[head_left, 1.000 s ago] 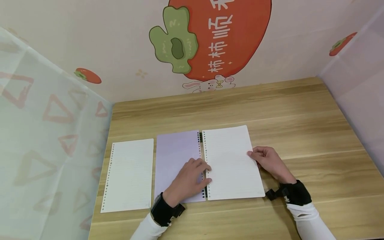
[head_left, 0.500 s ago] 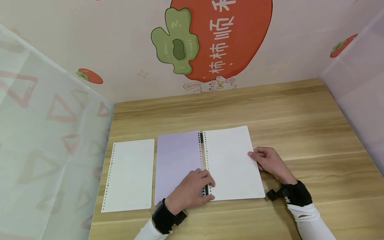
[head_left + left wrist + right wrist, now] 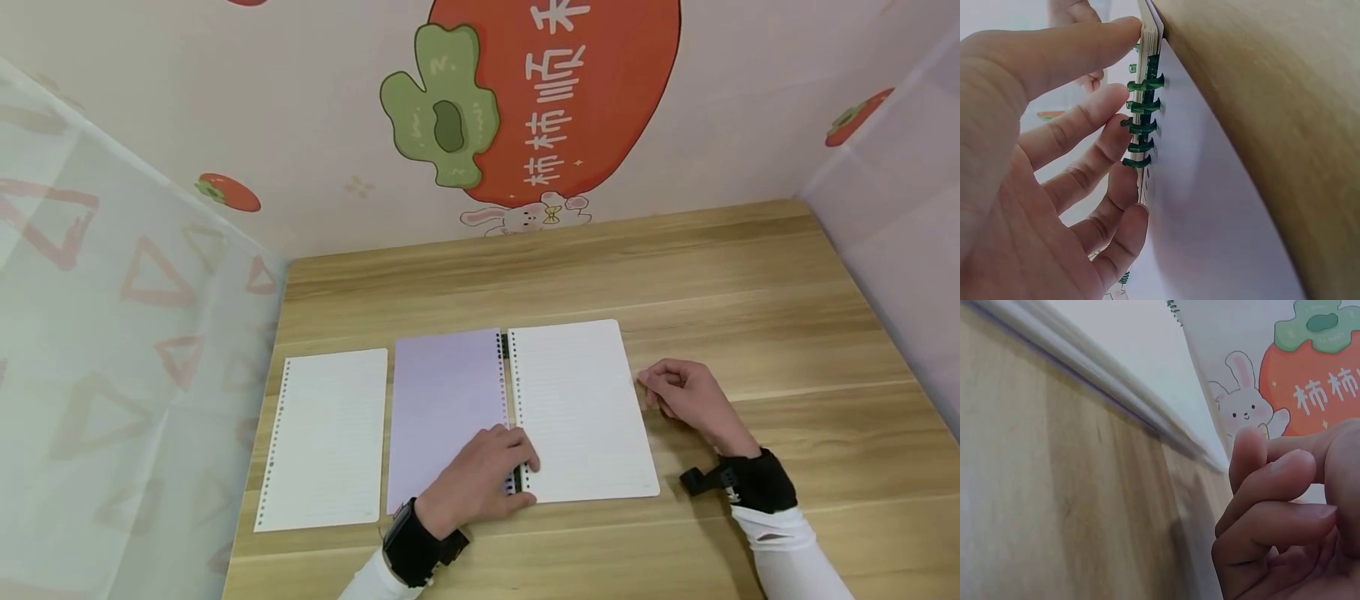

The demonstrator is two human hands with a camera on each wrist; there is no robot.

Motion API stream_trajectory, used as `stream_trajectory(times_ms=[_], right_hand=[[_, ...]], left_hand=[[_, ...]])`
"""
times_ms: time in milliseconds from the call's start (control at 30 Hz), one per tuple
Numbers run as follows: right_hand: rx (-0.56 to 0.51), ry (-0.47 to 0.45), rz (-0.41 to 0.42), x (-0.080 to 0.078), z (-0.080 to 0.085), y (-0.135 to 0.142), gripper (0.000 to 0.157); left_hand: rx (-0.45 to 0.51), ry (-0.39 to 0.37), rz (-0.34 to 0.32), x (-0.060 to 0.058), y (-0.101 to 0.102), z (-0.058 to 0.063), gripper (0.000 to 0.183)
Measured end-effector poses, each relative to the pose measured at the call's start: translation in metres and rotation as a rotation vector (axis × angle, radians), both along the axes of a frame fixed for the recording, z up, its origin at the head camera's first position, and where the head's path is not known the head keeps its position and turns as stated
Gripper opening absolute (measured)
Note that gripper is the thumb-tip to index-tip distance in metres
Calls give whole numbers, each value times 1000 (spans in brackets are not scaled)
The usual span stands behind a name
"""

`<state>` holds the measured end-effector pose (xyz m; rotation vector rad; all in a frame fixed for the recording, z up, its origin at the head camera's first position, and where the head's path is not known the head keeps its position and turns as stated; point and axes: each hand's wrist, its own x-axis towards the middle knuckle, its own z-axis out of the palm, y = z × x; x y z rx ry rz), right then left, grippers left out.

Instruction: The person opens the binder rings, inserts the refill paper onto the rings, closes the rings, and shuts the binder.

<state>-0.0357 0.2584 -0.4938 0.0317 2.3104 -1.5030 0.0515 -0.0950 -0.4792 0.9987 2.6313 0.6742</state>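
A loose-leaf binder notebook lies open on the wooden table, its purple cover [image 3: 444, 392] on the left and a stack of white lined pages [image 3: 581, 408] on the right. Green binder rings [image 3: 1142, 127] run along the pages' punched edge. My left hand [image 3: 480, 479] lies over the lower spine; its thumb and fingertips touch the pages' edge and the rings in the left wrist view. Just right of the pages, my right hand [image 3: 690, 396] holds nothing, its fingers loosely bent. A gap separates it from the stack [image 3: 1116, 369] in the right wrist view.
A single white punched sheet [image 3: 326, 437] lies left of the purple cover, its holes along the left side. Patterned walls [image 3: 315, 125] rise behind and beside the wooden table [image 3: 787, 317].
My right hand has let go of the pages' right edge and moved slightly right; the pages lie flatter. My left hand has slid down along the spine.
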Motion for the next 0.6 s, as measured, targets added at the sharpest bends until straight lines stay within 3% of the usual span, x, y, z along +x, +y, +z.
stream_trajectory(times_ms=[233,400,600], right_hand=[[-56,66,121,-8,5,-30,31],[-86,159,291,-15,12,-71,25],[-107,220,470,-25,24,-125,23]], left_hand=[[23,-30,23,2,-9,2,32],[-9,-51,167,-1,-27,6,31],[14,53,364,-8,-63,7,25]])
